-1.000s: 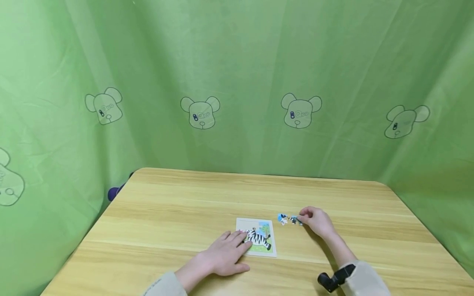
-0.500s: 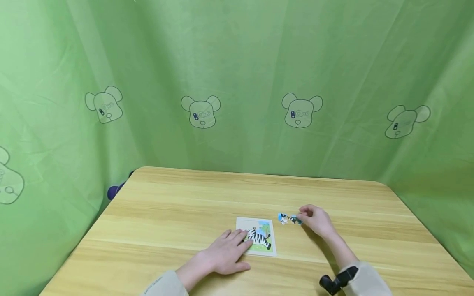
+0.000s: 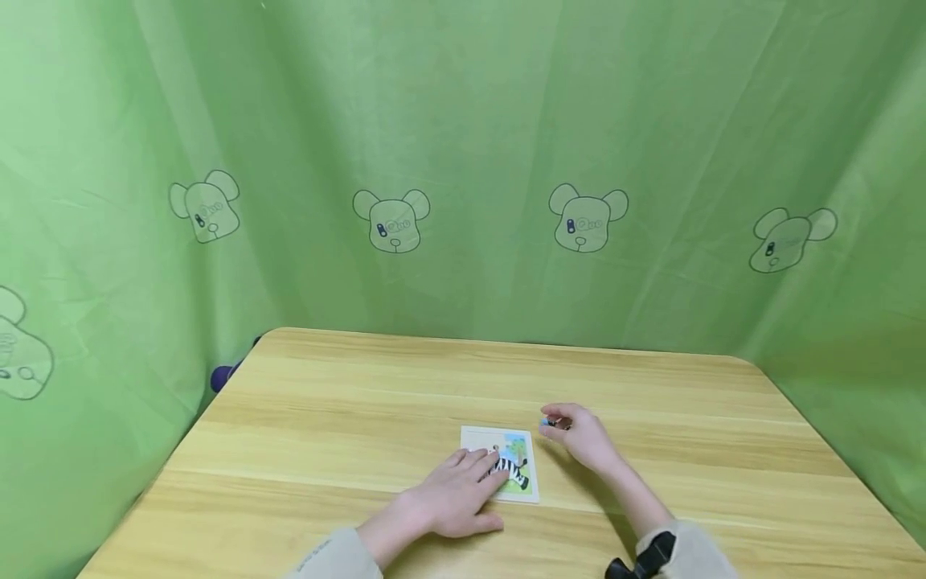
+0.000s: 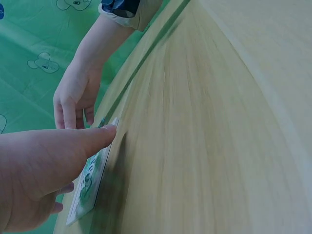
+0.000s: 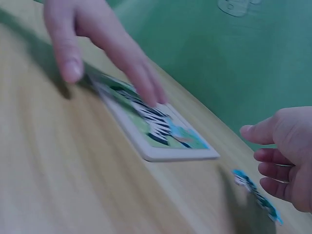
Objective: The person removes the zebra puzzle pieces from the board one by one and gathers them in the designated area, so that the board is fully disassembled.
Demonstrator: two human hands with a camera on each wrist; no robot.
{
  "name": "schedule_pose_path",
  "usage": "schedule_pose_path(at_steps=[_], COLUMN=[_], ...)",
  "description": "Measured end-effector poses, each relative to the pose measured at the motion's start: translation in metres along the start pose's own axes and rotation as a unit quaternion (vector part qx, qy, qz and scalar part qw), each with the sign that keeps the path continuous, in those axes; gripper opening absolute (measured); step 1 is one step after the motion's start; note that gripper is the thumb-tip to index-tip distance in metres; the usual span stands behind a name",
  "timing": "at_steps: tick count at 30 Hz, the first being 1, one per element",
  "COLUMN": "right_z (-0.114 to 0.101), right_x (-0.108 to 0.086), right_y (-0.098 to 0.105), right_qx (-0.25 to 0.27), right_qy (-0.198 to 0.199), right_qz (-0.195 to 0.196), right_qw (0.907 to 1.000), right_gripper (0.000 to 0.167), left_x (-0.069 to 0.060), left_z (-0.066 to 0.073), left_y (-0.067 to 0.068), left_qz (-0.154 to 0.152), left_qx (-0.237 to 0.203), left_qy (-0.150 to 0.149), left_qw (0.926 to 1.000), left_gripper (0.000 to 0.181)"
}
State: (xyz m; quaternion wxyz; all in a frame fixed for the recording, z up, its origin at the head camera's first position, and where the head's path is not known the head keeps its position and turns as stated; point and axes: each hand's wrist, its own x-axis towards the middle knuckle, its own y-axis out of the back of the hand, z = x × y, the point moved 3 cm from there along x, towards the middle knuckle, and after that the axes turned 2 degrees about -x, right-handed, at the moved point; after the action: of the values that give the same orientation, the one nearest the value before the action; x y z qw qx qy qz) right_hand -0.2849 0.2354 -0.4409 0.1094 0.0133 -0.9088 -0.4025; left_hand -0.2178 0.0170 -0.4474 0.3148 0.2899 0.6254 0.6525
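A zebra jigsaw puzzle in a pale frame (image 3: 522, 461) lies flat on the table. My left hand (image 3: 457, 500) spreads over its left part with fingers extended, covering some of the picture. In the left wrist view, that hand's thumb (image 4: 102, 138) sticks out along the near side of the frame. Just right of the puzzle, my right hand (image 3: 584, 441) hovers with bent fingers over loose puzzle pieces (image 5: 256, 195). Those pieces lie in a row on the table in the right wrist view, below the right fingers and apart from them. The hand partly hides them from the head camera.
The wood-grain table (image 3: 347, 394) has rounded far corners. A green curtain (image 3: 463, 121) with bear-head prints hangs behind and along its sides. Something purple (image 3: 220, 378) shows past the table's left edge. A black strap (image 3: 654, 555) circles the right wrist.
My right hand has shifted left from the right end of the loose pieces, and now covers most of them. My left hand has slid slightly right across the puzzle.
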Motion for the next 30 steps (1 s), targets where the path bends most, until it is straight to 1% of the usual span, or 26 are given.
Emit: schedule_pose_path(at_steps=[6,13,15,20,30], right_z=[-0.01,-0.019,-0.021,-0.021,-0.026], right_x=[-0.007,-0.015,-0.016,-0.018,-0.019], right_y=[-0.017,-0.03,-0.032,-0.035,-0.037], right_qx=[-0.018,-0.063,-0.075,-0.095,-0.135], right_qy=[0.003,0.02,0.026,0.024,0.035], right_qz=[-0.021,-0.01,-0.007,-0.003,0.006], right_qw=[0.9996,0.9977,0.9968,0.9952,0.9903], right_gripper=[0.036,0.034,0.034,0.033,0.029], left_x=[0.005,0.009,0.01,0.009,0.009], left_z=[0.007,0.013,0.013,0.014,0.014], left_y=[0.001,-0.002,-0.003,-0.004,-0.003], left_qz=[-0.005,-0.01,-0.011,-0.014,-0.02], left_qx=[0.006,0.022,0.024,0.029,0.016], left_qy=[-0.004,-0.01,-0.011,-0.013,-0.01], left_qw=[1.0,0.9996,0.9996,0.9994,0.9996], left_gripper=[0.067,0.068,0.069,0.068,0.068])
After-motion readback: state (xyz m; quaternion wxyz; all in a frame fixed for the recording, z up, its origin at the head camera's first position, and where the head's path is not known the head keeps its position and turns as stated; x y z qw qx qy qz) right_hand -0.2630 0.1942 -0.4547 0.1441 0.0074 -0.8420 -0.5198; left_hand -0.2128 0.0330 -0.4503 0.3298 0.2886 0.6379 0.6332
